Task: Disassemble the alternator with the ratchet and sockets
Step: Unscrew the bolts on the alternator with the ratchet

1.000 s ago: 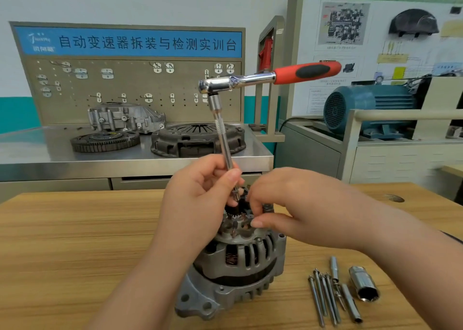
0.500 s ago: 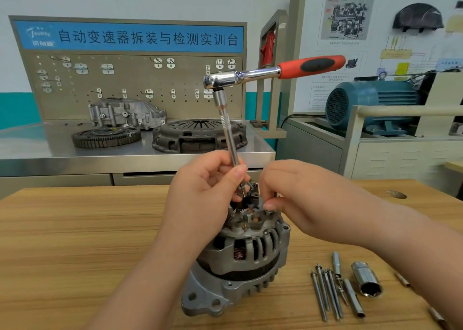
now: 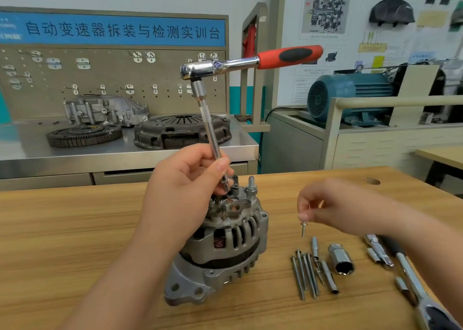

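Fingers, left [image 3: 221, 163]: wrapped round extension [image 3: 210, 126] of ratchet [image 3: 288, 54], low down.
Fingers, right [image 3: 304, 215]: pinching small screw [image 3: 303, 229], well apart from alternator [image 3: 225, 254].
Alternator: upright on surface [image 3: 75, 229]; probably heavy, rigid.
Hold: cast housing [image 3: 215, 274], not windings [image 3: 219, 242].

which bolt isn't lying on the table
The short bolt pinched by the right hand, hanging upright; the long bolts lie flat on the table.
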A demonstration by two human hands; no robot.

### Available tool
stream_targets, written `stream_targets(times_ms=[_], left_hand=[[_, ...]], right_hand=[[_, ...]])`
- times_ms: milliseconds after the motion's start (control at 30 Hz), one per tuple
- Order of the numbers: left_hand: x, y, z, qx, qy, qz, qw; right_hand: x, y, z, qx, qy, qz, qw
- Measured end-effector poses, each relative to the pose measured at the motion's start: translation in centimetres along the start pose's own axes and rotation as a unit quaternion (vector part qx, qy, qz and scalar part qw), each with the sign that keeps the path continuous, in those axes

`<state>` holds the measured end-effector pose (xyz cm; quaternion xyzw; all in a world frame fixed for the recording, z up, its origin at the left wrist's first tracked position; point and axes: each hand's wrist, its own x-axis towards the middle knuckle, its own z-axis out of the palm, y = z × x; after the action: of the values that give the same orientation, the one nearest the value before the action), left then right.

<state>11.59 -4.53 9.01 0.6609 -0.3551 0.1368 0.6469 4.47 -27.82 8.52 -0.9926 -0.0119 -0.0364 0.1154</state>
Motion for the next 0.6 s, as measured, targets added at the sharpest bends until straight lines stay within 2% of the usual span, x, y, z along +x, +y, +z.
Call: stream_targets(times_ms=[67, 267, 433, 500, 533, 600], left_hand=[[-0.2, 0.3, 0.3, -0.003, -0.003, 0.001, 1.0], [-0.8, 1.2, 0.8, -0.015, -0.012, -0.002, 1.0], [-1.3, 1.9, 1.1, -0.017, -0.032, -0.001, 0.999], [-1.5, 2.1, 1.3, -0.015, -0.043, -0.004, 0.999], [-1.6, 2.2, 1.4, -0.018, -0.047, -0.006, 0.999], [-1.8, 2.2, 1.7, -0.024, -0.052, -0.01, 0.998]], right_hand=[[-0.1, 1.5, 2.5, -0.01, -0.06, 0.035, 0.998], [0.1, 3.2, 5.8, -0.056, -0.138, 0.07, 0.986], [0.3, 4.1, 7.0, -0.102, -0.145, 0.082, 0.981], [-0.1, 4.0, 6.8, -0.091, -0.108, 0.081, 0.987], [-0.3, 3.8, 6.4, -0.054, -0.061, 0.078, 0.994], [-1.1, 2.5, 5.2, 0.101, 0.091, 0.067, 0.988]])
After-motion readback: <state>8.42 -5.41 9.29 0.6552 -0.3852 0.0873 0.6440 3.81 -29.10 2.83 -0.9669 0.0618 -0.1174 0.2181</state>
